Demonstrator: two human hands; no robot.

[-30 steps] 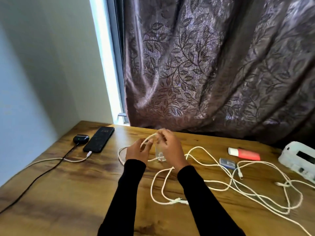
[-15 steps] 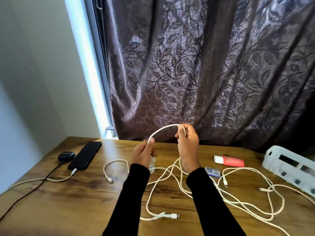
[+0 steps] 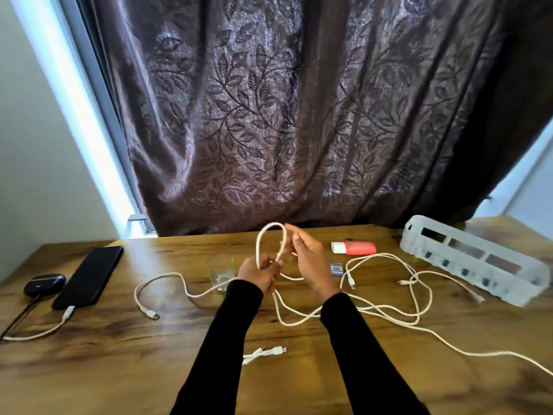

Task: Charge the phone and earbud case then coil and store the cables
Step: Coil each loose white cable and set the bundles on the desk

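A black phone (image 3: 89,275) lies at the table's left with a white cable (image 3: 45,329) plugged into its near end. Beside it sits a dark earbud case (image 3: 45,283) with a black cable attached. At the table's middle my left hand (image 3: 261,272) grips the base of an upright loop of white cable (image 3: 264,238). My right hand (image 3: 309,262) is just right of the loop, fingers loosely curved, touching its strand. More white cable (image 3: 389,313) trails in tangled loops to the right, and a free plug (image 3: 149,313) lies to the left.
A translucent white storage basket (image 3: 475,262) stands at the back right. A red and white tube (image 3: 354,248), a small blue item (image 3: 336,268) and a clear glass (image 3: 220,272) sit near my hands. A short white connector piece (image 3: 264,352) lies near the front. A patterned curtain hangs behind.
The wide arc of cable between my hands has been folded into a narrow upright loop. My left hand now grips its base and my right hand has loosened its hold. The camera tilted up.
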